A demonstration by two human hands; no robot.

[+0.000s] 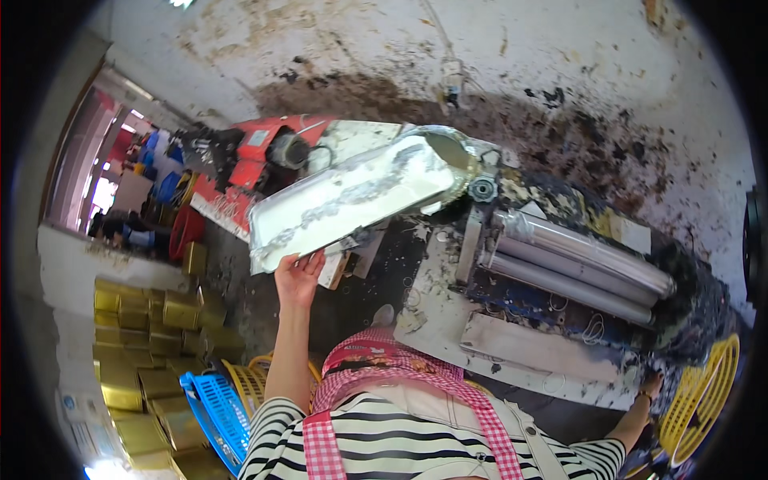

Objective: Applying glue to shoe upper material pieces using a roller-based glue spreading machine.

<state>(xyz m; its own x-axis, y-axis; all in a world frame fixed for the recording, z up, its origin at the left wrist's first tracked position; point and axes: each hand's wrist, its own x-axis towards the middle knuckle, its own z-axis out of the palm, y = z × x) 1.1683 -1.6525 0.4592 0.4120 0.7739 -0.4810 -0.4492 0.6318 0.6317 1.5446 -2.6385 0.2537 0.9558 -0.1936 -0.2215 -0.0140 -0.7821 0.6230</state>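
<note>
My left hand (298, 282) is at the near lower corner of a long, light metal-looking tray (352, 196), its fingers curled at the edge. White material with grey streaks lies along the tray, and its far end reaches a round, film-covered metal vessel (458, 164). To the right, a machine with several silver rollers (592, 256) stands on a stained pale base. My right hand (652, 386) is low at the machine's right end, next to a yellow plastic basket (701, 400). Its fingers are too small and dark to make out.
Gold-coloured square tins (152, 344) are stacked at the left, beside a blue plastic basket (214, 420). Behind the tray stands a red machine (252, 156) with a motor. A stained wall (560, 72) closes off the back; a doorway (104, 160) opens at far left.
</note>
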